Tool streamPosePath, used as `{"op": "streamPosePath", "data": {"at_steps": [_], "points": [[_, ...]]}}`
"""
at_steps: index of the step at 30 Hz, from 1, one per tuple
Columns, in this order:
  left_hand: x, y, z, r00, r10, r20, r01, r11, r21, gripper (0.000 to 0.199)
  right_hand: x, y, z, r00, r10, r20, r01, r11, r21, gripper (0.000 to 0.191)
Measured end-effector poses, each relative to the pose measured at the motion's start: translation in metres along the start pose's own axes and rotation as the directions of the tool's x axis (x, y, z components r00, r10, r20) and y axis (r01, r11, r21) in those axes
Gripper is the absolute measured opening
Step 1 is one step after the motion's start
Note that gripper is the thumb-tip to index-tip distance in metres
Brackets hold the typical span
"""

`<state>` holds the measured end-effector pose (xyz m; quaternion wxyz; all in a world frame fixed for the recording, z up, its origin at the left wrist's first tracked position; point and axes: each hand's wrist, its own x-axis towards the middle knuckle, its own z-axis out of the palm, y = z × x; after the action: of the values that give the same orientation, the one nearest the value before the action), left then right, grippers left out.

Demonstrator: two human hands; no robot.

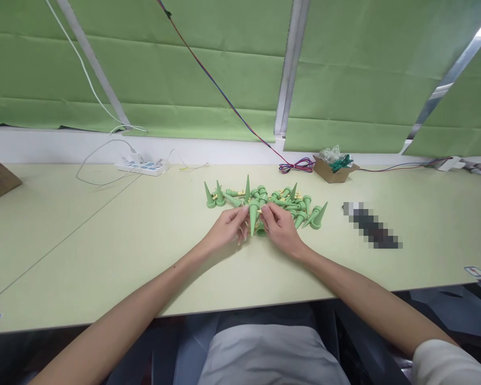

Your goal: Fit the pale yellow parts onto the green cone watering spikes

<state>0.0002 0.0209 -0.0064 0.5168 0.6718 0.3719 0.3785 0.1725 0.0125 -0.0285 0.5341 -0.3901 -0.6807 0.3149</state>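
A green plastic watering spike (254,218) hangs point down between my hands, its wide cap at the top. My left hand (228,226) is closed, thumb and fingers pinching it from the left. On the other side, the closed fingers of my right hand (281,226) grip a small yellow valve (260,212) at the spike's side. Whether the valve sits fully in the spike I cannot tell. Behind and right of my hands lies a heap of similar green spikes (307,201), several with yellow parts. Two spikes (210,197) stand point up at the heap's left end.
A small cardboard box (333,170) with clear plastic and green items is at the back. Left of it are coiled red-blue wires (300,166). A white power strip (142,167) lies at the back left. A pixelated dark object (372,226) is on the right.
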Motion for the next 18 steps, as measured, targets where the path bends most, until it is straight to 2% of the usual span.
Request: {"op": "streamPosePath", "data": {"at_steps": [3, 6, 13, 18], "points": [[0.0005, 0.0003, -0.0009, 0.998, -0.041, 0.039, 0.045, 0.993, -0.109, 0.050, -0.0003, -0.0005, 0.0000, 1.000, -0.016, 0.025, 0.016, 1.000, 0.001, 0.041], [-0.0004, 0.0016, -0.0024, 0.996, -0.044, 0.080, 0.054, 0.991, -0.123, 0.046, -0.0007, -0.0005, 0.0000, 0.999, -0.020, 0.050, 0.021, 0.999, -0.026, 0.040], [-0.0024, 0.0035, -0.0069, 0.998, 0.024, 0.057, -0.024, 1.000, -0.009, 0.039, -0.0008, 0.0002, -0.0008, 0.996, -0.044, 0.077, 0.049, 0.997, -0.063, 0.041], [-0.0047, 0.0060, -0.0067, 0.995, 0.095, -0.007, -0.094, 0.989, 0.113, 0.036, -0.0009, 0.0009, -0.0009, 0.995, -0.042, 0.085, 0.049, 0.995, -0.082, 0.041]]}}
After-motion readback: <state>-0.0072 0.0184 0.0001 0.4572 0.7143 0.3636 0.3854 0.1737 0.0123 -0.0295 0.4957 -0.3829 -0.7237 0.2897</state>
